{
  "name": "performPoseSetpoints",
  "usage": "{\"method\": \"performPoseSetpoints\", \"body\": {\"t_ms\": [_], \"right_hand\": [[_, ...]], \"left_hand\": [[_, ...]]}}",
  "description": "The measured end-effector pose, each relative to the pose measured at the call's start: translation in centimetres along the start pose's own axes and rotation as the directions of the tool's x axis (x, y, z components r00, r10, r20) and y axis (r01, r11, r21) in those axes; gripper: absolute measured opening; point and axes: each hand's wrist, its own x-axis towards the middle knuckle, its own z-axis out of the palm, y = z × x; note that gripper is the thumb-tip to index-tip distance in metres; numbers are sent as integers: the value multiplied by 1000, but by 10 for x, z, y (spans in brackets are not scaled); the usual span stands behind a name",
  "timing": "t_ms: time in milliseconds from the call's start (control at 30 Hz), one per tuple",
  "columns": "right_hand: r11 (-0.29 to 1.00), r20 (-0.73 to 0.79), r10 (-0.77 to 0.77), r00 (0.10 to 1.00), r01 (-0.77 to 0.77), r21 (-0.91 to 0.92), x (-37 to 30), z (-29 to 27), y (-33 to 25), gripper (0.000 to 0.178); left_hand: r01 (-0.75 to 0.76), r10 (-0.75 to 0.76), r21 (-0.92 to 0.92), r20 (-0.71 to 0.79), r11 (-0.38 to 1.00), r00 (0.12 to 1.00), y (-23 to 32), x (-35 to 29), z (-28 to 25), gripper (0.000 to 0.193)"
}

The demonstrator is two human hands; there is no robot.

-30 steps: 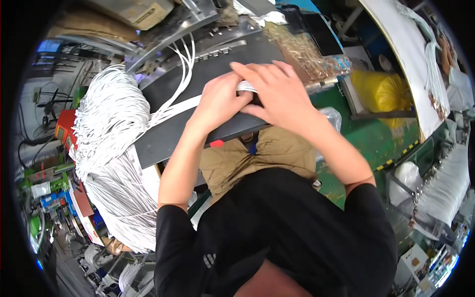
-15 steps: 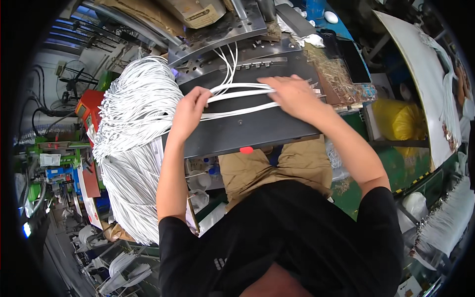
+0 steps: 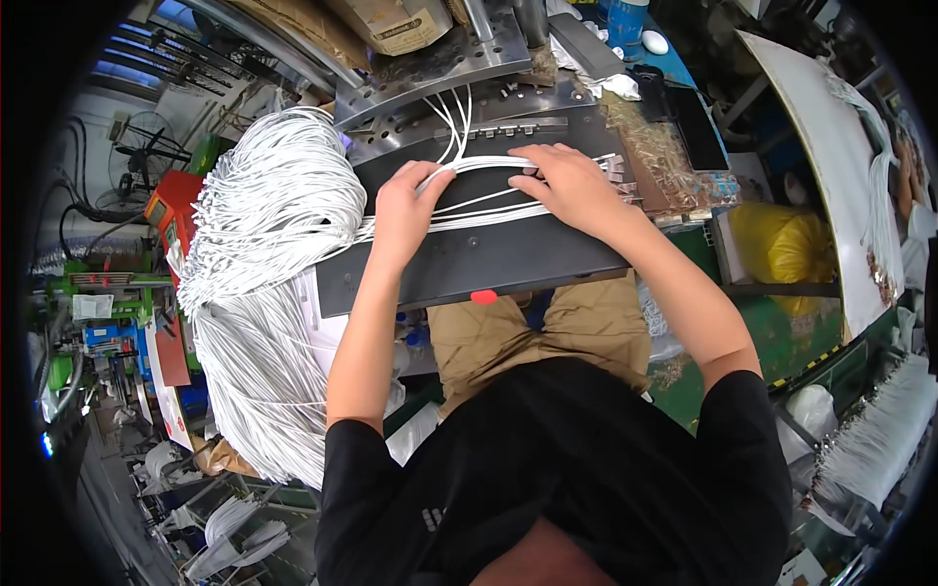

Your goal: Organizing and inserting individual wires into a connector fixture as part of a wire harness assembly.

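My left hand (image 3: 405, 208) closes on a bundle of white cables (image 3: 489, 163), thumb and fingers around it, above the black work plate (image 3: 391, 278). At the bundle's other end my right hand (image 3: 576, 190) grips it with the thumb on the near side. Between the two hands the bundle arches slightly. More white cables (image 3: 479, 219) run lower across the plate, passing under my hands. Small metal terminals (image 3: 616, 171) stick out just beyond my right hand. A few thin white cables (image 3: 466, 112) hang down behind the bundle from the metal press.
A large heap of white cables (image 3: 264, 195) lies at the left, its strands drooping downward. The steel press plate (image 3: 440, 73) stands behind. Wire scraps cover a ledge (image 3: 650, 146) at the right, beside a black phone-like slab (image 3: 696, 127). A yellow bag (image 3: 782, 244) sits farther right.
My left hand has moved right along the cables, nearer my right hand. My right hand has gone from lying flatter to gripping, with its thumb now showing. The upper bundle now arches as one.
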Motion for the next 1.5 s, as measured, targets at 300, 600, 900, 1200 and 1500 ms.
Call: {"method": "performPoseSetpoints", "body": {"t_ms": [300,600,900,1200,1500], "right_hand": [[976,12,39,999,-36,-214,-6,-16,7,27],[927,-87,-6,996,-27,-375,-13,-40,10,24],[978,-128,-198,972,186,-94,-8,-18,-7,30],[877,159,77,984,-143,459,-5,-9,-21,34],[960,62,-33,998,48,-274,19,-20,16,31]], "left_hand": [[-43,43,110,4,993,999,3,0,-1,20],[245,-229,5,373,970,899,28,-27,-48,23],[832,-189,-478,823,283,537,61,-59,32,32],[725,-267,-601,677,337,686,43,-35,55,30],[586,-368,-782,491,213,790,4,31,63,26]]}}
